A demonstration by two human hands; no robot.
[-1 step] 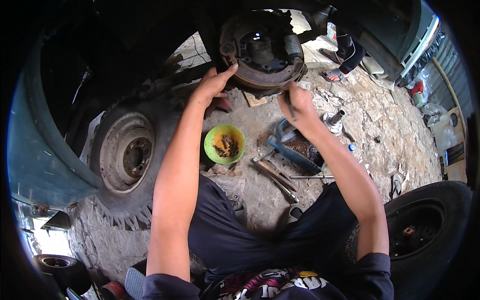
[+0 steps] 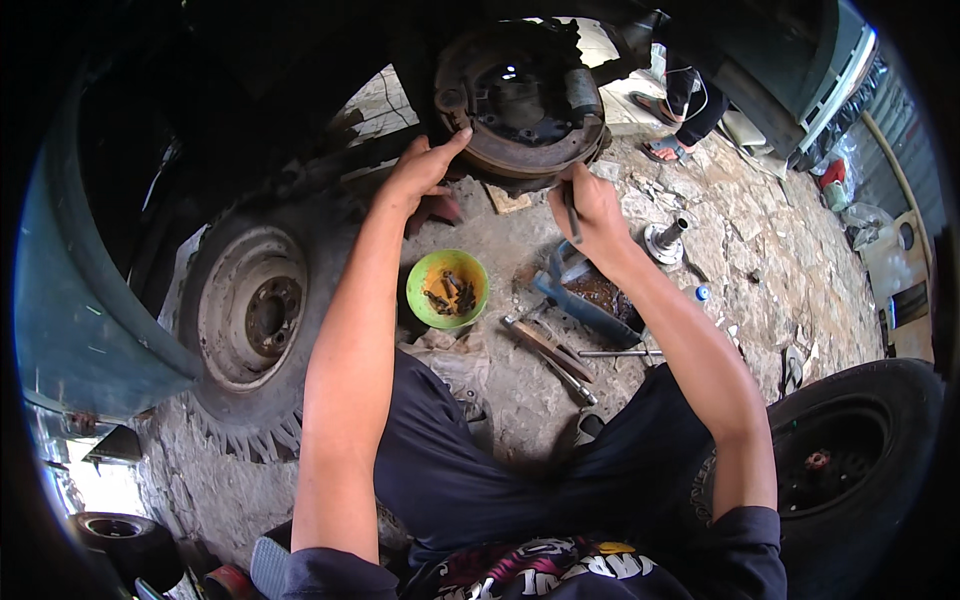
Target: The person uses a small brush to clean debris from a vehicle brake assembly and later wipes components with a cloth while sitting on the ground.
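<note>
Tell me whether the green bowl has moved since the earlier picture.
No. The green bowl sits as before, left of the blue container, with no visible shift against it.

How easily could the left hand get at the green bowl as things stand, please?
Probably quite easily: the green bowl sits uncovered beside the left forearm, though the left hand, at the brake assembly, would first need to draw back.

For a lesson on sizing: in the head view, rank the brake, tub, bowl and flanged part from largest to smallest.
1. Brake
2. Tub, partly behind the right forearm
3. Bowl
4. Flanged part
</note>
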